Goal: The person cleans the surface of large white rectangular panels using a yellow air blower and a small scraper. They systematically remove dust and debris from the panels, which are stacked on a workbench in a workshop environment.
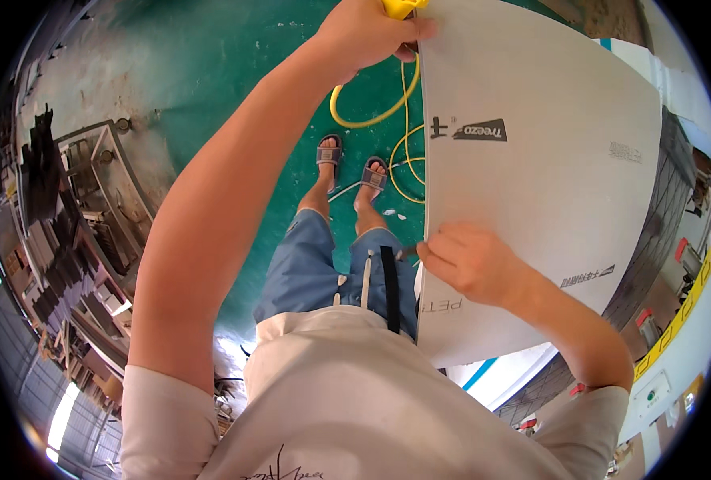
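Note:
A large pale grey board (531, 184) with dark printed marks lies flat to my right, its long left edge running away from me. My left hand (371, 36) reaches to the far part of that edge, closed around a yellow object (403, 7). The top of the picture cuts this object off, so its kind is unclear. The thumb rests at the board's edge. Closer to my body, my right hand (471, 260) is over the board with its fingers pinched together at the same edge. Whatever they hold is too small to make out.
A yellow hose (363, 124) loops over the green floor (235, 88) by my sandalled feet. At the left stand a metal-framed cart (103, 164) and stacked dark strips (51, 216). A machine with a yellow marked strip (679, 312) lies beyond the board at the right.

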`<state>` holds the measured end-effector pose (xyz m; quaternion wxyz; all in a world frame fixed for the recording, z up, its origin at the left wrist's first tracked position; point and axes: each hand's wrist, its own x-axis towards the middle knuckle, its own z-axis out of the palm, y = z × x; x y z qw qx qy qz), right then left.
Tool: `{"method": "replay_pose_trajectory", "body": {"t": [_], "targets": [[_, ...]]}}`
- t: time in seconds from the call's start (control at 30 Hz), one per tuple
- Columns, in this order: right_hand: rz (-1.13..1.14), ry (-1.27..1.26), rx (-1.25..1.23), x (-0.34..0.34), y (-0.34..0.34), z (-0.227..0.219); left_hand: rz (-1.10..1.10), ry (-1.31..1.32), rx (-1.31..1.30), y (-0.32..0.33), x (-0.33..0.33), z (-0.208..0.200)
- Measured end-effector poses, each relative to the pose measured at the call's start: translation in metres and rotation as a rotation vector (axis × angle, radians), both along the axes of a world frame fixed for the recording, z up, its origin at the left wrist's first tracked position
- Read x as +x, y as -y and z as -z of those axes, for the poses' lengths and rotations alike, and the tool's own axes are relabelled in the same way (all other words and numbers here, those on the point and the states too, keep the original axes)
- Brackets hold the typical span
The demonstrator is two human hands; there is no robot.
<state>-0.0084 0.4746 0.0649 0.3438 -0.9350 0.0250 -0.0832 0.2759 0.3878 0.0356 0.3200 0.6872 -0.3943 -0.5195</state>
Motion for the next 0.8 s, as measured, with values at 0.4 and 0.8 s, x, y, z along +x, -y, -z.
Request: {"method": "replay_pose_trajectory", "body": {"t": [0.4, 0.8], "targets": [[0.245, 0.142, -0.254, 0.048, 0.075, 0.018, 0.197, 0.135, 0.079, -0.06, -0.025, -0.01], [0.166, -0.056, -0.125, -0.087, -0.151, 0.004, -0.048, 0.074, -0.082, -0.128, -0.094, -0.008]]}}
